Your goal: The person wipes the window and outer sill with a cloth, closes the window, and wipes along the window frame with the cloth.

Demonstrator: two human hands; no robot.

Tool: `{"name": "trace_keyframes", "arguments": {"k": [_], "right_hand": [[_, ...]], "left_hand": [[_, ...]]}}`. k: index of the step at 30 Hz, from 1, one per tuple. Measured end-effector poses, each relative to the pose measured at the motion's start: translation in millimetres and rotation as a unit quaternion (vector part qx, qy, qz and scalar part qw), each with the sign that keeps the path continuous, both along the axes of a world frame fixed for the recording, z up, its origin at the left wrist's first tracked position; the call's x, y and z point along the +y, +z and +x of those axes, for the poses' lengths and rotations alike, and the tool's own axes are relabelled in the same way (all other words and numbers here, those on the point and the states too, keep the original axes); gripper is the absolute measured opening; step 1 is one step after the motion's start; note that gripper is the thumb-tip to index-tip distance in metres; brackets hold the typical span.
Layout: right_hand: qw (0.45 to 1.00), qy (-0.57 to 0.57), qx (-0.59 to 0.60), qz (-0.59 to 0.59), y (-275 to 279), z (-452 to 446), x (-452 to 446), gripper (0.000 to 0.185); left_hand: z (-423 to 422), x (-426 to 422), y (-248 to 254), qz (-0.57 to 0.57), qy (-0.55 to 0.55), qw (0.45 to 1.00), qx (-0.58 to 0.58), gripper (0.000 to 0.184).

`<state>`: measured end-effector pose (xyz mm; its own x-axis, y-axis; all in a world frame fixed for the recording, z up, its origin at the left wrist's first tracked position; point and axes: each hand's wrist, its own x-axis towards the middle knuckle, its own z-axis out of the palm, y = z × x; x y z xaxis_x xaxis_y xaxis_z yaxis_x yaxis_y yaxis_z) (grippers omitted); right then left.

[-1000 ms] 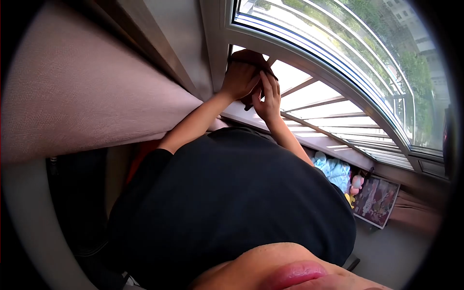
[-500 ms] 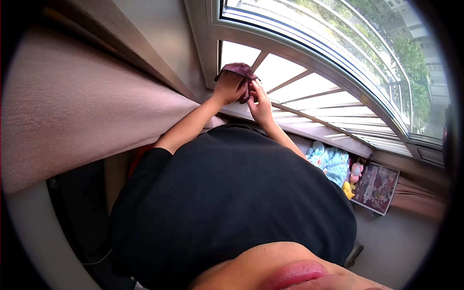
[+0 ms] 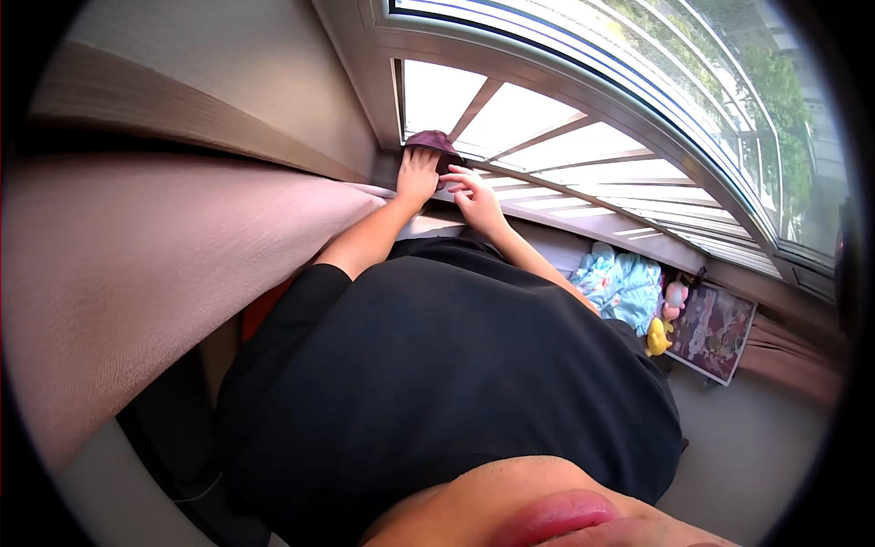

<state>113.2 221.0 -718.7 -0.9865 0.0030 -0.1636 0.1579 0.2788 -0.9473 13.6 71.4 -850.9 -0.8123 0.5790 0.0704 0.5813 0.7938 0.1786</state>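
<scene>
A dark purple cloth (image 3: 432, 139) lies at the lower left corner of the window frame (image 3: 387, 118). On it rests my left hand (image 3: 418, 176), its fingers stretched out flat over the fabric. My right hand (image 3: 477, 199) is just to the right, with its fingers apart and the fingertips close to the cloth's right edge. Whether those fingertips touch the cloth I cannot tell.
A pink curtain (image 3: 182, 246) hangs at the left. Railing bars show beyond the window. At the right are a light blue patterned cloth (image 3: 618, 284), a yellow toy (image 3: 658, 337), a pink toy (image 3: 674, 299) and a framed board (image 3: 713, 333).
Both hands and the cloth have moved down toward the window's lower corner. The left fingers have flattened out on the cloth, and the right hand has spread its fingers.
</scene>
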Motion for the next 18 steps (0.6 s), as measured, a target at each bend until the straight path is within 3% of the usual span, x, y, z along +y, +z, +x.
{"name": "trace_keyframes", "arguments": {"k": [9, 13, 16, 17, 18], "right_hand": [[0.997, 0.016, -0.073, -0.01, -21, 33, 25, 0.041], [0.997, 0.002, -0.077, -0.024, -18, 41, 28, 0.036], [0.997, 0.006, -0.072, -0.018, -18, 38, 31, 0.036], [0.997, 0.003, -0.081, -0.02, -18, 36, 32, 0.037], [0.996, 0.0, -0.091, -0.022, -19, 36, 33, 0.037]], "left_hand": [[26, 10, -57, -0.004, 0.084, 0.985, -0.151, 0.08], [16, 4, -51, -0.135, 0.082, 0.969, -0.191, 0.068], [14, -3, -49, -0.14, 0.18, 0.956, -0.186, 0.074], [15, -9, -39, -0.065, 0.246, 0.951, -0.176, 0.08], [14, -14, -30, -0.039, 0.22, 0.963, -0.151, 0.085]]}}
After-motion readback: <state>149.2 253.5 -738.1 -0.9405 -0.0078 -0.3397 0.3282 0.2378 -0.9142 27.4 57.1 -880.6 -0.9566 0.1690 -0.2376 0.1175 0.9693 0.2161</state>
